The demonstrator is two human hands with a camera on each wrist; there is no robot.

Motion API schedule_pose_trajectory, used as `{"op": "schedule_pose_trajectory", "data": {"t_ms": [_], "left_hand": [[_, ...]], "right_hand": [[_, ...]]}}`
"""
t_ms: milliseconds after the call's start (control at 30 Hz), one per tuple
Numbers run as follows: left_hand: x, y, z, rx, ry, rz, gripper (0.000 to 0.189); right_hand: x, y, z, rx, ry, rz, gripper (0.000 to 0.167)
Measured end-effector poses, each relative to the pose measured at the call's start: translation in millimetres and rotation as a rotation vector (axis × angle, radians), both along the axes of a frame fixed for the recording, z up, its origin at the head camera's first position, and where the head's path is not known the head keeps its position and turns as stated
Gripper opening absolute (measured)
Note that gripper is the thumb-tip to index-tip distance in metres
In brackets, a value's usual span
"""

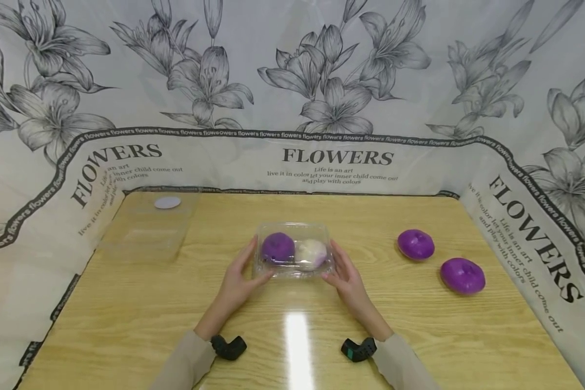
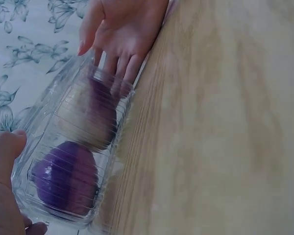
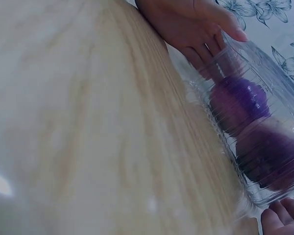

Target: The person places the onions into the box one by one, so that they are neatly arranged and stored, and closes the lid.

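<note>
Both hands hold a clear plastic box [image 1: 292,269] between them near the middle of the wooden table. My left hand [image 1: 242,273] grips its left end, and my right hand [image 1: 346,277] grips the right end, thumbs toward the near corners. Inside lie two round, vegetable-like pieces side by side: a purple one [image 1: 278,247] on the left and a whitish one with purple patches [image 1: 311,254] on the right. Through the ridged wall in the left wrist view, the purple piece [image 2: 66,177] sits nearest the left thumb. In the right wrist view, the pale-and-purple piece [image 3: 272,154] is nearest the right fingers.
Two more glossy purple rounds [image 1: 416,244] [image 1: 462,275] lie apart on the table's right side. At the back left is another clear plastic container [image 1: 146,238] with a white oval label [image 1: 168,202]. Flower-printed cloth [image 1: 341,162] walls the back and both sides.
</note>
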State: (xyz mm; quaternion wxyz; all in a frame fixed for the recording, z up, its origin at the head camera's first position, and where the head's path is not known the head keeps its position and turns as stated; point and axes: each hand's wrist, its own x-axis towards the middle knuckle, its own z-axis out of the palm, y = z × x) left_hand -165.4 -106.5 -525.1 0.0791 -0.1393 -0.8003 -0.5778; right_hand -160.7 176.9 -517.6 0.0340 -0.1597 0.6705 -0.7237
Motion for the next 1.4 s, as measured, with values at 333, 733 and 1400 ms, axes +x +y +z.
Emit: {"op": "schedule_pose_trajectory", "data": {"t_ms": [333, 733, 1400], "left_hand": [[-29.2, 3.6, 1.0, 0.041, -0.062, 0.006, 0.090], [-74.4, 6.8, 1.0, 0.173, -0.079, -0.081, 0.087], [-110.9, 8.7, 33.0, 0.218, -0.160, -0.075, 0.078]], "right_hand": [[-30.1, -4, 1.8, -0.003, 0.003, -0.003, 0.079], [-71.6, -11, 3.6, -0.120, -0.062, -0.020, 0.079], [-131.6, -29, 3.3, -0.299, -0.151, -0.156, 0.065]]}}
